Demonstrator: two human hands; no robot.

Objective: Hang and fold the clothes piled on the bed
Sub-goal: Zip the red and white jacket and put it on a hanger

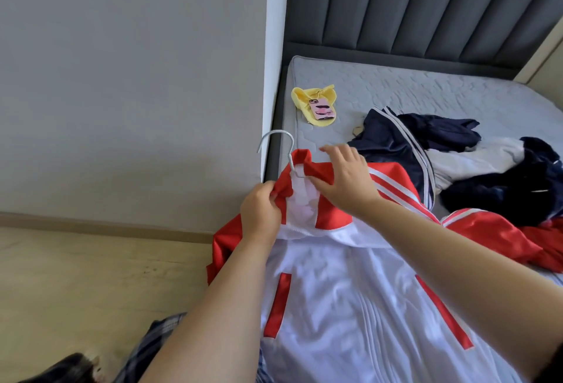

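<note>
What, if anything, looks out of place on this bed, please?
A pink phone lies on a yellow cloth by the mattress edge: not laundry, and it might get knocked off. The red-and-white jacket looks fine.

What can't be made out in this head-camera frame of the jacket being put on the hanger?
- The hanger: only the hook shows; the rest is hidden inside the jacket, head view.
- The left hand: its grip's fingertips are buried in jacket fabric; whether it also holds the hanger is unclear.
- The dark clothes pile: tangled; item count unreadable.
- The jacket hem: cut off by the bottom edge.
- A dark object, bottom-left corner: blurred, cut off.
</note>
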